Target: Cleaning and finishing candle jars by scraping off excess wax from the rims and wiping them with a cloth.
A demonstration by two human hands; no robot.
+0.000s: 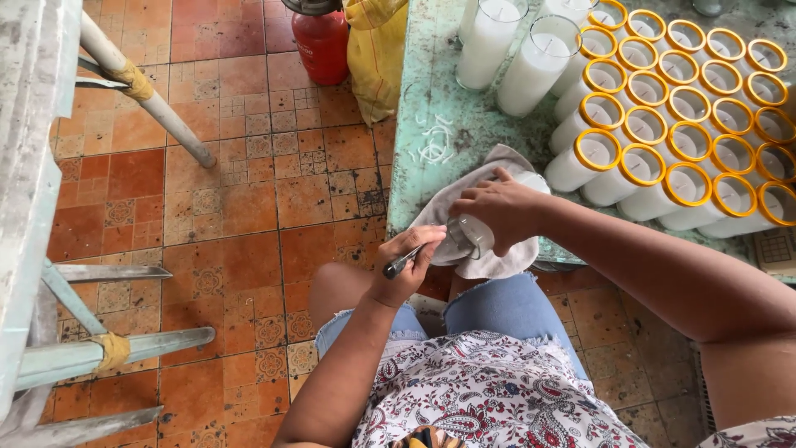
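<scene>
I saw the right hand [502, 207] gripping a glass candle jar [470, 235] on a white cloth [489, 264]; the left hand [406, 267] pinched a dark tool [404, 262] against the jar's base.

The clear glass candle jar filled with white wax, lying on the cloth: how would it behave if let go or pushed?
The clear glass candle jar filled with white wax is round and on its side, so probably apt to roll. Wax-filled glass likely feels heavy and breakable. The white cloth under it and the right hand gripping it probably steady it.
</scene>
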